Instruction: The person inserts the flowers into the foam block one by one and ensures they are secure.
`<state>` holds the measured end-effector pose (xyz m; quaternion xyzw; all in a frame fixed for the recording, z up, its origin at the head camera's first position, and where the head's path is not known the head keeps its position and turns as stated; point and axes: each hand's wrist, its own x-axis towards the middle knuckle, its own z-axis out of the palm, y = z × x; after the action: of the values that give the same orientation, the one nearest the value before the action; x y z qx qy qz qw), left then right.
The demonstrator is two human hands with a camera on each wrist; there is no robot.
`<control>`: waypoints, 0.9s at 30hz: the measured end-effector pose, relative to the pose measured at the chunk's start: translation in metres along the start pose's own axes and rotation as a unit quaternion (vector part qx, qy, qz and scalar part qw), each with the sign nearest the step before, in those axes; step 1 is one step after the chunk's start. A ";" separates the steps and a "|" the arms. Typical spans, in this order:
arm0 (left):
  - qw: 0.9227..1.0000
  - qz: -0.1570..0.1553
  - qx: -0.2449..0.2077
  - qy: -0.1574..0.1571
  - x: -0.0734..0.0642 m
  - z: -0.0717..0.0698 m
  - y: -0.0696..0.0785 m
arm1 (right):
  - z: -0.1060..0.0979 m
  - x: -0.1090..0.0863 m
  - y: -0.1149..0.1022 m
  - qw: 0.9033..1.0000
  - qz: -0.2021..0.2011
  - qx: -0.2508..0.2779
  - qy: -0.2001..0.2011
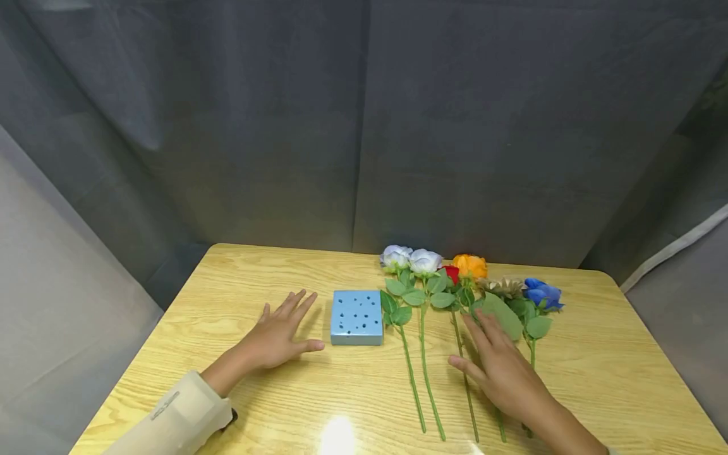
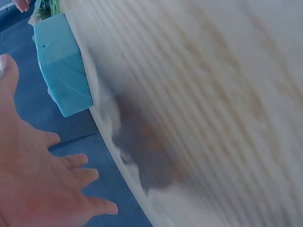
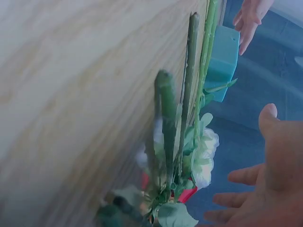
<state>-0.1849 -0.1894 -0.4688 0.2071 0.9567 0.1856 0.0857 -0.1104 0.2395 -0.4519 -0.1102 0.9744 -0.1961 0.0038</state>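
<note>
A blue foam block point(image 1: 356, 319) with several small holes in its top sits on the table. Just left of it, my left hand point(image 1: 279, 335) hovers over the wood with fingers spread, holding nothing; its shadow falls on the table in the left wrist view. My right hand point(image 1: 500, 370) is over the stems of artificial flowers, fingers extended and nothing gripped. Two pale lavender roses point(image 1: 425, 261) lie nearest the block, then a red rose point(image 1: 451, 273), an orange flower point(image 1: 471, 266), a beige flower point(image 1: 503, 288) and a blue rose point(image 1: 543, 294). Part of the stems is hidden beneath the right hand.
The flowers lie side by side on the wooden table point(image 1: 273, 272), heads towards its far edge and stems towards me. Dark grey curtains point(image 1: 466, 126) hang behind the table, with lighter grey cloth point(image 1: 51, 303) at the left.
</note>
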 end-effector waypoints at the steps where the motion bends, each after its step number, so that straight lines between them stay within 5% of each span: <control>1: 1.000 0.000 -0.003 -0.004 0.001 0.000 0.000 | 0.000 0.000 -0.001 1.000 0.000 0.005 -0.003; 15: 0.998 0.021 -0.044 -0.029 0.019 0.007 0.005 | 0.010 0.002 -0.015 0.999 -0.015 0.039 -0.015; 27: 0.987 0.015 -0.151 -0.051 0.031 0.009 0.012 | 0.016 0.005 -0.027 0.997 -0.011 0.075 -0.035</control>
<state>-0.2063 -0.1629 -0.4751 0.2150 0.9090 0.3186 0.1615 -0.1084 0.2086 -0.4561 -0.1269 0.9549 -0.2648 0.0438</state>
